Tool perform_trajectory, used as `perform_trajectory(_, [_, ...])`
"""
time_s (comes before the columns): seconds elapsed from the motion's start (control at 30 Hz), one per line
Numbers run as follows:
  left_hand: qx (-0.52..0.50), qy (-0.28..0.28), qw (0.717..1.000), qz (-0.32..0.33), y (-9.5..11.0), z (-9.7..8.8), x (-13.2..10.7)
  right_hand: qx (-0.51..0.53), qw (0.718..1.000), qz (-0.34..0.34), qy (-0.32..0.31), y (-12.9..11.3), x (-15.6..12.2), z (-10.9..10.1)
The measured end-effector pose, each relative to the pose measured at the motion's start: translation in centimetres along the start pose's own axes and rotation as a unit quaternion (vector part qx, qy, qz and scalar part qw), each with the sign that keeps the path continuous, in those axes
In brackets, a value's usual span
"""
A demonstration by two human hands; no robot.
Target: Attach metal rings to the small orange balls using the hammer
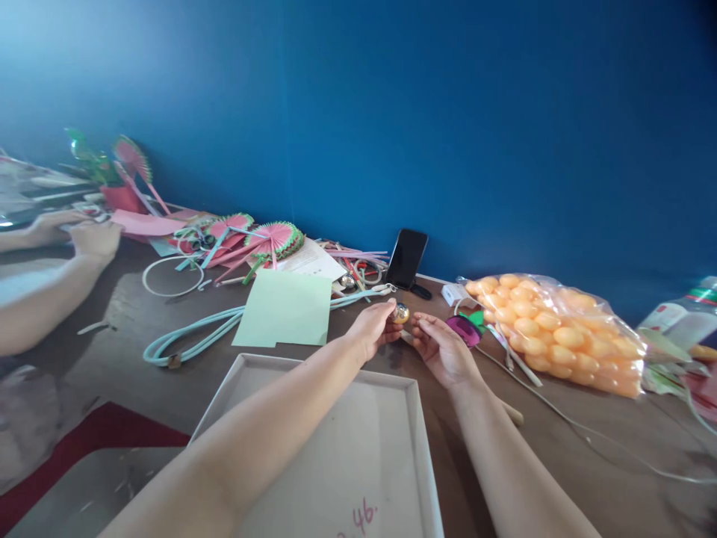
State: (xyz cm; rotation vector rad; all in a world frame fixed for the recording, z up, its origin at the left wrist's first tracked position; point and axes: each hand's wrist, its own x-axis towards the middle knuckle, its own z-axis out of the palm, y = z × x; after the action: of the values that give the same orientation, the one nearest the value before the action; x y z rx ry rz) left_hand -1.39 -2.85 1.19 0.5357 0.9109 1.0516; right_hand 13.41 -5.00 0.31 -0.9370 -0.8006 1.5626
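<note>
My left hand (pixel 373 326) pinches a small round shiny gold piece (pixel 401 313) between its fingertips, held just above the brown table. My right hand (pixel 441 345) is curled close beside it, fingers closed on a thin pale stick that pokes toward the gold piece; the stick's far end is hidden by my fingers. Both hands hover past the far edge of a shallow white tray (pixel 417 418). A magenta and green paper piece (pixel 466 329) lies just right of my right hand.
A clear bag of orange balls (pixel 560 332) lies at the right. A black phone (pixel 406 258) leans on the blue wall. A pale green sheet (pixel 285 308), teal cord (pixel 190 336), white ring (pixel 172 278) and pink paper fans (pixel 272 240) lie left. Another person's arms (pixel 50 276) rest at far left.
</note>
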Motion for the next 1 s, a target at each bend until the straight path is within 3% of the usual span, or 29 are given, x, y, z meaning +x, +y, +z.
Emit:
perform_trajectory(0.4, [-0.008, -0.004, 1.0, 0.014, -0.1, 0.0, 0.0, -0.052, 0.997, -0.055, -0.029, 0.6, -0.5, 0.7])
perform_trajectory(0.67, [-0.026, -0.019, 0.999, 0.029, -0.1, 0.0, -0.2, -0.113, 0.992, -0.063, 0.003, 1.1, -0.1, 0.7])
perform_trajectory(1.0, [0.026, -0.003, 1.0, 0.015, -0.1, -0.1, -0.2, -0.159, 0.983, -0.093, 0.007, 1.5, 0.2, 0.3])
